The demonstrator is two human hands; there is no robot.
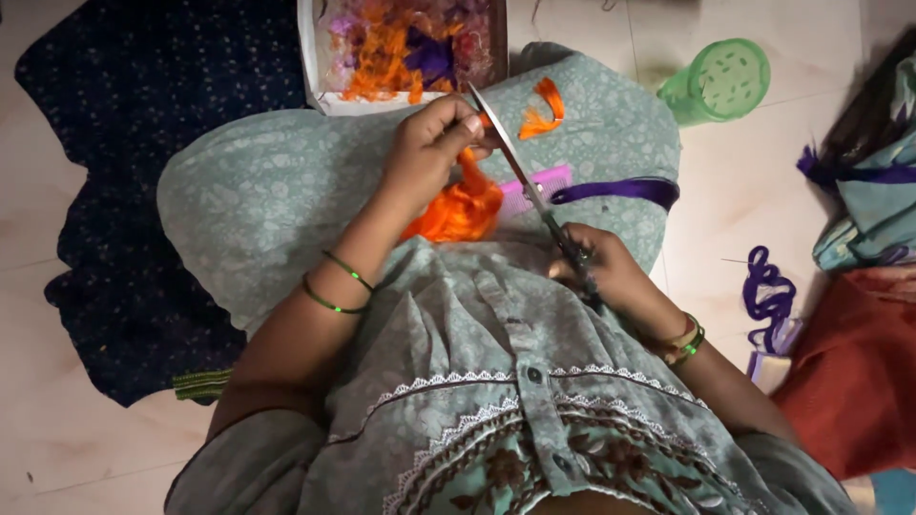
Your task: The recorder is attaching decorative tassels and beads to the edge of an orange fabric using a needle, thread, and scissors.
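Observation:
My left hand [431, 145] pinches a bundle of orange thread [460, 205] that hangs over my lap. My right hand [603, 269] grips the handles of a pair of scissors [520, 172], whose long blades point up toward my left fingers. A cut tuft of orange thread [541, 110] lies on my knee just beyond the blade tip. A pink comb [534, 186] sits under the scissors, beside a purple band [615, 192].
A white box [315, 67] of orange and purple thread scraps stands ahead of my knees. A green plastic cup [718, 81] lies at the upper right. Dark blue cloth [143, 172] covers the floor at left. Purple yarn [768, 296] and red fabric [854, 381] are at right.

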